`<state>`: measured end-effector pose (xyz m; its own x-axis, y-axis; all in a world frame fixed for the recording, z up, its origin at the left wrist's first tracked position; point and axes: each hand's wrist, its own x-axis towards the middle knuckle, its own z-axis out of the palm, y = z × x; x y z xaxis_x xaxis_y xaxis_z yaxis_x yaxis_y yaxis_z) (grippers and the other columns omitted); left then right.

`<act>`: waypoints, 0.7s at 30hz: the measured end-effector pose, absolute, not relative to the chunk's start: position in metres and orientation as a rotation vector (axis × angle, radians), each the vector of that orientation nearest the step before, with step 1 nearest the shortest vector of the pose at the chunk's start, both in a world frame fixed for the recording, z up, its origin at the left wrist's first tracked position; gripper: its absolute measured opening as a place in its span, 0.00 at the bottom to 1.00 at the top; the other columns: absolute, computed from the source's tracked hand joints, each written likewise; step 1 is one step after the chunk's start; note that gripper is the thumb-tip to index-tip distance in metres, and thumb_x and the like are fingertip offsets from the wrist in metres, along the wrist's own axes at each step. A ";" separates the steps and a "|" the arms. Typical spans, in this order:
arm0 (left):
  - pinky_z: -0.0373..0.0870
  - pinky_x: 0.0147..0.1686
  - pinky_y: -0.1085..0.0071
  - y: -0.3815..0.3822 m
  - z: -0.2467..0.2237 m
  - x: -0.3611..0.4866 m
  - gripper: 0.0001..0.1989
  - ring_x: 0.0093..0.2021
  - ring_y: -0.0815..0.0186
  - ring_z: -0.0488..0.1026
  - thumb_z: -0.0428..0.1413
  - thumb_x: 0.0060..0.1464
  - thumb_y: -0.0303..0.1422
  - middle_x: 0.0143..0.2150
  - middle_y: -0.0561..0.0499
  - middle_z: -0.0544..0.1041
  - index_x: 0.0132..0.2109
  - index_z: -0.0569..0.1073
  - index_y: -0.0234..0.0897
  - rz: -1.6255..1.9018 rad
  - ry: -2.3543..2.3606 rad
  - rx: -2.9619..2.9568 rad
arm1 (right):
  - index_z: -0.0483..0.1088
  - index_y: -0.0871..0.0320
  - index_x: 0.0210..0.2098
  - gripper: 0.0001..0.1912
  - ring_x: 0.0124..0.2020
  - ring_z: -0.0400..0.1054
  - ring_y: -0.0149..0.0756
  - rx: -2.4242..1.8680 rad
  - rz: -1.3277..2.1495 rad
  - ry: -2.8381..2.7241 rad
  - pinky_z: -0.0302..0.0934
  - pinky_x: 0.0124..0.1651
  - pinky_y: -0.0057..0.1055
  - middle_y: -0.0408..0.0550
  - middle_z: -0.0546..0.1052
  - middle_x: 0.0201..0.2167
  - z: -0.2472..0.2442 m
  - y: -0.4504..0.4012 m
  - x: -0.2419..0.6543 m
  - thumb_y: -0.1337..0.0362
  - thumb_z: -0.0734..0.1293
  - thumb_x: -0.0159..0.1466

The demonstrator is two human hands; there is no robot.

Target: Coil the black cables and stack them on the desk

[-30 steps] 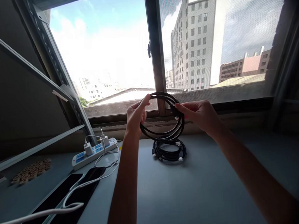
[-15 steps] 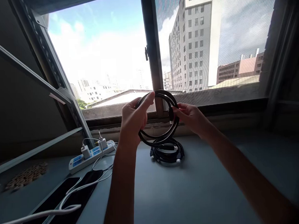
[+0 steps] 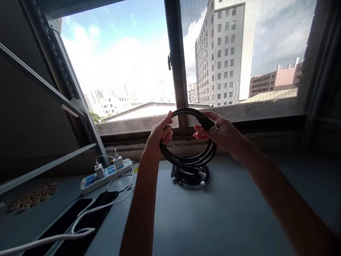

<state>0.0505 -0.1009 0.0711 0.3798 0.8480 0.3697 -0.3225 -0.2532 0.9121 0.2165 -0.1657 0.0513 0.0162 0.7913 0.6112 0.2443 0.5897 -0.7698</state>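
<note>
A coiled black cable (image 3: 185, 157) hangs in a loop between my two hands, above the table. My left hand (image 3: 160, 133) is closed around the coil's left side, thumb pointing up. On the other side my right hand (image 3: 219, 132) grips the coil's upper right, with the cable's black plug (image 3: 206, 122) against its fingers and the pale metal tip pointing to the right. Below the loop, another black cable coil (image 3: 191, 179) lies on the table, its pale connector ends showing at the right. The held loop partly covers it.
On the left stands a white power strip (image 3: 105, 176) with two chargers and white cords. Two dark phones (image 3: 87, 224) lie in front of it. Small brown pieces (image 3: 33, 196) are at far left beside a metal rack (image 3: 73, 79). A window (image 3: 179, 68) rises behind the table (image 3: 207, 223).
My right hand has turned, and the plug now tilts to the right instead of hanging down. The loop has widened and sits slightly lower; my left fingers have curled tighter round it.
</note>
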 end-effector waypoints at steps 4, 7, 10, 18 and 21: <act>0.38 0.11 0.78 -0.099 0.069 0.052 0.15 0.10 0.80 0.41 0.52 0.55 0.40 0.10 0.64 0.46 0.27 0.62 0.35 1.205 0.509 1.373 | 0.56 0.52 0.58 0.35 0.36 0.68 0.36 -1.044 -0.020 -1.717 0.64 0.33 0.30 0.50 0.71 0.43 0.047 -0.162 0.221 0.60 0.69 0.53; 0.37 0.11 0.78 -0.100 0.068 0.055 0.15 0.10 0.81 0.41 0.53 0.55 0.41 0.10 0.64 0.47 0.27 0.62 0.36 1.168 0.552 1.414 | 0.57 0.51 0.59 0.28 0.32 0.69 0.34 -1.154 -0.294 -1.756 0.61 0.32 0.30 0.49 0.70 0.47 0.044 -0.158 0.218 0.58 0.64 0.60; 0.37 0.10 0.79 -0.100 0.065 0.060 0.15 0.10 0.82 0.42 0.54 0.54 0.41 0.11 0.64 0.48 0.28 0.63 0.35 1.124 0.567 1.456 | 0.60 0.50 0.58 0.22 0.25 0.68 0.32 -1.316 -0.471 -1.715 0.57 0.29 0.29 0.47 0.74 0.41 0.040 -0.150 0.219 0.61 0.58 0.65; 0.70 0.26 0.76 -0.090 0.053 0.058 0.13 0.24 0.69 0.73 0.58 0.49 0.39 0.20 0.53 0.69 0.30 0.67 0.33 0.741 0.706 1.714 | 0.66 0.56 0.52 0.17 0.17 0.63 0.28 -1.428 -0.090 -1.594 0.58 0.29 0.26 0.42 0.74 0.24 0.014 -0.102 0.250 0.64 0.58 0.64; 0.72 0.26 0.72 -0.086 0.045 0.059 0.16 0.26 0.66 0.74 0.59 0.48 0.37 0.28 0.49 0.74 0.42 0.67 0.34 0.717 0.849 1.776 | 0.65 0.60 0.52 0.18 0.17 0.64 0.28 -1.494 0.026 -1.524 0.58 0.23 0.24 0.45 0.74 0.25 0.001 -0.089 0.256 0.64 0.55 0.65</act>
<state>0.0589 -0.0865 0.0453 0.5774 0.8121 0.0844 0.2193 -0.2539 0.9420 0.2561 -0.0889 0.0010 0.2177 0.7768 0.5909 0.7565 0.2482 -0.6051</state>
